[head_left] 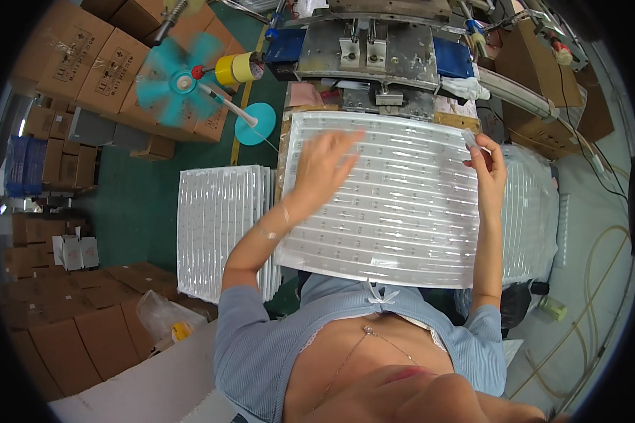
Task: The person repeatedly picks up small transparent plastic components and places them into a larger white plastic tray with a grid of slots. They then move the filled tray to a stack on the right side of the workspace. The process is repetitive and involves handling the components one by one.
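In front of me lies a white ribbed panel [381, 204] with rows of small grey marks and a glossy, clear-film-like surface. My left hand [324, 168] is over its upper left part, blurred by motion, with fingers apart and nothing visible in them. At the panel's far right corner my right hand [488, 163] pinches a small piece of clear plastic film [470, 139] between thumb and fingertips. To the left stands a stack of similar white ribbed panels [219, 229]. More ribbed panels under clear plastic [525, 211] lie on the right.
Beyond the panel is a metal machine [363, 53] with blue side blocks [453, 58]. A turquoise fan [183, 82] spins at the far left, near yellow tape rolls [236, 69]. Cardboard boxes [70, 60] are piled along the left. A hose [589, 303] hangs on the right.
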A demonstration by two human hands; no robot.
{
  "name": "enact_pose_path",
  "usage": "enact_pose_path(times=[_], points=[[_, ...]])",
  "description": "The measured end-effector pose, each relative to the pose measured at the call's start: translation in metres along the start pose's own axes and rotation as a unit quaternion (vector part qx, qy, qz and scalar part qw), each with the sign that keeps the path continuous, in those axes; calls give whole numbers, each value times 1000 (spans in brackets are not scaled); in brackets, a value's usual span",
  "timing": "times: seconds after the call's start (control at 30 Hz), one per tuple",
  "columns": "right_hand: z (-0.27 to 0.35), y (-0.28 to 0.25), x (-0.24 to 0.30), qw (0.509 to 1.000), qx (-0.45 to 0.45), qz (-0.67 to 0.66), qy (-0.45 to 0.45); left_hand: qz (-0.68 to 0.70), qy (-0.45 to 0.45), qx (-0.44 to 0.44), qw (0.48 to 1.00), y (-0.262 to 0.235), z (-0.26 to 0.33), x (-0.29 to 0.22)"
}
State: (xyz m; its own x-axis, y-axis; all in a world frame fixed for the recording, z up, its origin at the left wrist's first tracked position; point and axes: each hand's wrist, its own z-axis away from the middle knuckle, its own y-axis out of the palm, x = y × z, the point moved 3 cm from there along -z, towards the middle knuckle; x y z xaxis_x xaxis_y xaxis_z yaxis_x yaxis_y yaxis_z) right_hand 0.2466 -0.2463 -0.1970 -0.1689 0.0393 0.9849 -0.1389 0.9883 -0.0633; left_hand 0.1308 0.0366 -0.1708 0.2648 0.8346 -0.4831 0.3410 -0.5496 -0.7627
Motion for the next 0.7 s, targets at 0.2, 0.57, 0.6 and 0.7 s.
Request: enact_pose_path(times=[0.2,0.57,0.6,0.7], points=[[-49,21,19,995,-46,17,-86,-231,81,-271,931,12,-160,7],[-144,127,68,783,-109,467,-397,11,38,-173,984,-13,-88,-32],[-148,134,66,768,-93,520,-363,52,8,-146,988,-16,-72,-32],[-151,131,57,853,-91,431,-280,296,-128,-82,943,-15,-38,-28]])
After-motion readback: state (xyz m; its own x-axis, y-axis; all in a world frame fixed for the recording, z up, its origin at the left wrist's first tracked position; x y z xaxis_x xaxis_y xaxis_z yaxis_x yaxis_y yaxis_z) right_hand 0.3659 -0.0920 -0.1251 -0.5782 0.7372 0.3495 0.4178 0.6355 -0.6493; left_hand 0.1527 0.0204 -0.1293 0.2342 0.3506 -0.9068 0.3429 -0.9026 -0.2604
